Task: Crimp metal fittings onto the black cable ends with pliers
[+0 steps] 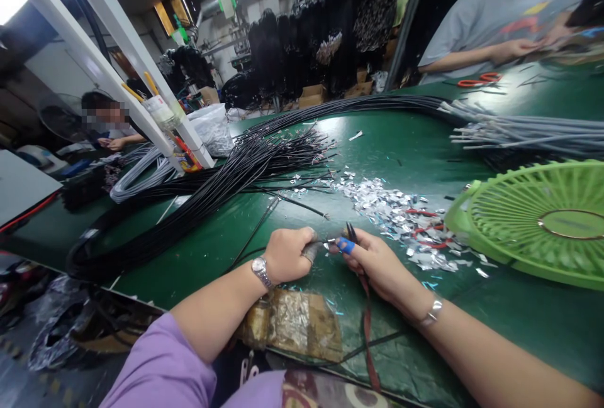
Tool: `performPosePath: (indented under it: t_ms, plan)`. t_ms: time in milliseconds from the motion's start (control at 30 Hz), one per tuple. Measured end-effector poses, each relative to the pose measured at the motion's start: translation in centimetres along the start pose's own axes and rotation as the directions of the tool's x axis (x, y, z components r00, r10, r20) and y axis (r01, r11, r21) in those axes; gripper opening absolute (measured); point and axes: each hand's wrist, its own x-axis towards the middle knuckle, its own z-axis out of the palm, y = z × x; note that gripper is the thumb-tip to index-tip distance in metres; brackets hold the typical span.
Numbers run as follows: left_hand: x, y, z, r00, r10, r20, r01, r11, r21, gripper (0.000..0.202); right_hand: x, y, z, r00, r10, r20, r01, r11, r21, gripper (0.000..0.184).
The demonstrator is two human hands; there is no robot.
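Near the front of the green table (pixel 184 263), my left hand (pixel 287 256) is closed around a thin black cable (pixel 248 254). Its stripped, silvery end reaches across to my right hand (pixel 372 260), whose thumb and fingers pinch together at that end. Blue tape wraps one right-hand digit, and the left thumb and finger wear pale covers. A dark, two-pronged tip (pixel 350 231) sticks up between the right fingers; I cannot make out the rest of it. A dark red strap-like piece (pixel 368 326) hangs below the right hand.
A large bundle of black cables (pixel 189 219) loops across the left. Foil scraps (pixel 377 204) lie ahead, a green fan (pixel 542 222) at right, grey cables (pixel 528 128) behind it. Orange-handled scissors (pixel 479 80) rest near a co-worker (pixel 476 24). A taped cardboard piece (pixel 302 323) sits in front.
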Motion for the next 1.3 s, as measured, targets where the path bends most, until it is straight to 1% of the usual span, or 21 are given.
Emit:
performPosePath:
  t_ms: [67, 133, 267, 400, 467, 600, 667, 800, 867, 933, 1000, 1067, 1133, 1167, 1233, 1300]
  plan:
    - [0.0, 0.0, 0.1, 1.000, 0.022, 0.011, -0.023, 0.997, 0.072, 0.016, 0.1, 0.4, 0.0, 1.000, -0.009, -0.022, 0.008, 1.000, -0.014, 0.040]
    - [0.0, 0.0, 0.2, 0.999, 0.032, 0.015, -0.033, 0.994, 0.100, 0.016, 0.2, 0.7, -0.1, 1.000, -0.012, -0.028, 0.012, 1.000, -0.021, 0.040]
    - [0.1, 0.0, 0.2, 1.000, 0.022, 0.006, -0.023, 0.997, 0.068, 0.017, 0.0, 0.9, 0.3, 1.000, 0.002, 0.001, -0.002, 1.000, -0.007, 0.041]
    - [0.1, 0.1, 0.2, 1.000, 0.021, -0.009, -0.021, 0.999, 0.038, 0.017, -0.4, 0.7, 0.7, 0.998, 0.005, 0.064, 0.000, 0.997, -0.078, 0.037]
    - [0.1, 0.0, 0.2, 0.999, 0.030, -0.022, -0.029, 0.999, 0.046, 0.016, -0.4, 0.6, 0.7, 0.999, -0.020, 0.029, 0.023, 0.994, -0.108, 0.036]
    - [0.0, -0.2, 0.6, 0.997, 0.069, -0.040, -0.065, 0.994, 0.087, 0.014, -0.2, 0.7, 0.5, 0.989, -0.069, -0.127, 0.058, 0.994, -0.088, 0.038]
    - [0.0, -0.3, 0.7, 0.995, 0.091, -0.045, -0.087, 0.992, 0.090, 0.013, -0.1, 0.8, 0.5, 0.987, -0.065, -0.146, 0.058, 0.997, -0.052, 0.039]
    - [0.0, -0.4, 0.9, 0.994, 0.085, -0.067, -0.085, 0.996, 0.006, 0.011, -0.1, 0.9, 0.6, 0.994, -0.011, -0.110, 0.018, 0.998, 0.062, 0.042]
    - [0.0, -0.4, 0.8, 0.995, 0.061, -0.075, -0.067, 0.995, -0.074, 0.010, -0.2, 0.9, 0.7, 0.997, 0.039, -0.062, -0.031, 0.993, 0.114, 0.042]
    - [0.1, -0.3, 0.8, 0.996, 0.039, -0.076, -0.051, 0.986, -0.160, 0.010, -0.4, 0.8, 0.8, 0.997, 0.071, -0.012, -0.069, 0.991, 0.111, 0.041]
    - [0.2, -0.4, 0.9, 0.997, 0.009, -0.076, -0.028, 0.967, -0.255, 0.009, -0.5, 0.7, 0.8, 0.999, 0.045, 0.027, -0.046, 0.998, 0.043, 0.038]
    - [0.3, -0.4, 0.9, 0.996, -0.054, -0.075, 0.023, 0.929, -0.371, 0.007, -0.6, 0.6, 0.8, 0.995, -0.036, 0.088, 0.043, 0.996, -0.082, 0.034]
    - [0.4, -0.4, 0.8, 0.990, -0.135, -0.046, 0.095, 0.861, -0.499, 0.008, -0.5, 0.6, 0.6, 0.982, -0.123, 0.140, 0.153, 0.961, -0.229, 0.030]
    - [0.4, -0.4, 0.8, 0.986, -0.166, -0.025, 0.125, 0.824, -0.553, 0.010, -0.5, 0.5, 0.4, 0.976, -0.163, 0.142, 0.199, 0.934, -0.297, 0.029]
    - [0.5, -0.3, 0.7, 0.982, -0.190, 0.005, 0.152, 0.773, -0.616, 0.012, -0.4, 0.4, 0.0, 0.966, -0.234, 0.106, 0.257, 0.878, -0.403, 0.031]
    - [0.5, -0.3, 0.6, 0.983, -0.181, -0.001, 0.140, 0.762, -0.632, 0.013, -0.3, 0.3, -0.6, 0.954, -0.287, 0.084, 0.292, 0.837, -0.463, 0.036]
